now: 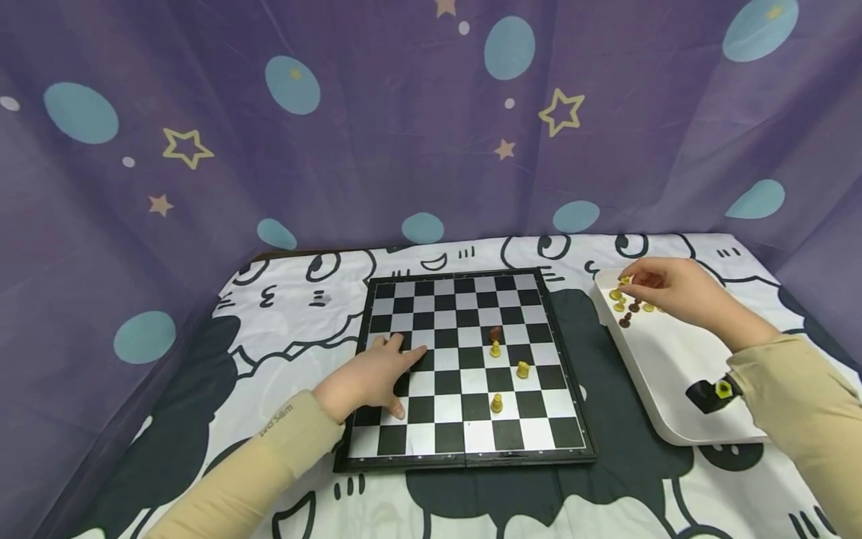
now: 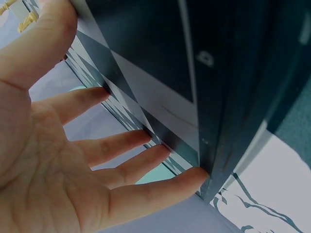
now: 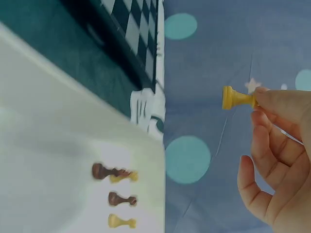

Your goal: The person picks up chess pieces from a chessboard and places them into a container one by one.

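Observation:
My left hand (image 1: 370,378) rests on the left side of a black-and-white chessboard (image 1: 447,408). Its fingers are spread, with fingertips at the squares and the frame in the left wrist view. Over the far left corner of a white tray (image 1: 697,367), my right hand (image 1: 683,292) pinches a yellow chess piece (image 3: 236,98) between thumb and index finger by its narrow end, base pointing away from the hand. On the board stand a brown piece (image 1: 495,334) and, just in front of it, a yellow piece (image 1: 494,349). Two more yellow pieces are nearer and to the right.
Several yellow and brown pieces (image 3: 121,199) lie in the tray's far left part. The tray stands to the right of the board on a patterned cloth (image 1: 296,397). A purple curtain (image 1: 404,135) hangs behind. A black device (image 1: 710,395) sits at my right wrist.

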`<state>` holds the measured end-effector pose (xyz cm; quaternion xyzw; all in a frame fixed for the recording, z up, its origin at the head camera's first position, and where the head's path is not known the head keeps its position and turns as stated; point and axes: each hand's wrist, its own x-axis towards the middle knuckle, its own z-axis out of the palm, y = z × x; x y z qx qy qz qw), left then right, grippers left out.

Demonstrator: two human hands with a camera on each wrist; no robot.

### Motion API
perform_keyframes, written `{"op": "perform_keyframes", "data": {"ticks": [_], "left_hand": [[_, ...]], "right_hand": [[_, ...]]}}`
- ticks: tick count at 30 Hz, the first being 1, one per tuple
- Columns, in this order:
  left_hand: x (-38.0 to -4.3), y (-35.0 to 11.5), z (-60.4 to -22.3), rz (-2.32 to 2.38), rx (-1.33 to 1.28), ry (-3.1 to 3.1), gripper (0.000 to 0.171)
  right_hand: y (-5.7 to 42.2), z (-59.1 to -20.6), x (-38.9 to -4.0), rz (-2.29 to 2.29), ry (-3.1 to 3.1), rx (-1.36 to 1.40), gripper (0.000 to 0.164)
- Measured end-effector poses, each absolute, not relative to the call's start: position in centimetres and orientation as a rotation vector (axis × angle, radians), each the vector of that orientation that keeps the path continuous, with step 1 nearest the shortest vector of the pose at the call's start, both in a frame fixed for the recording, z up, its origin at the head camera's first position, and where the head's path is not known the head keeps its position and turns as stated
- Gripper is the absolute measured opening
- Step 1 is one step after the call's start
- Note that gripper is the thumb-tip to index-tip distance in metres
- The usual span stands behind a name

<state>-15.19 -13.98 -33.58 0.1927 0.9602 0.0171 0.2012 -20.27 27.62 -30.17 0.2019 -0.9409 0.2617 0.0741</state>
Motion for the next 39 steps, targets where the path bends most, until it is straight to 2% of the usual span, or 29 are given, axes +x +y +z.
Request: {"op": "perform_keyframes", "data": {"ticks": [9, 23, 39], "left_hand": [[-15.1, -13.9, -33.5, 0.042, 0.541, 2.687, 0.100], [-15.1, -14.0, -33.6, 0.046, 0.543, 2.691, 0.100], [-15.0, -14.0, -33.6, 0.051, 0.528, 2.695, 0.102]], "right_hand": [[29.7, -31.7, -21.0, 0.753, -2.815, 0.541, 0.009], [32.0, -34.7, -22.0, 0.812, -2.905, 0.381, 0.017], [32.6, -37.4, -22.3, 0.841, -2.938, 0.381, 0.014]]}}
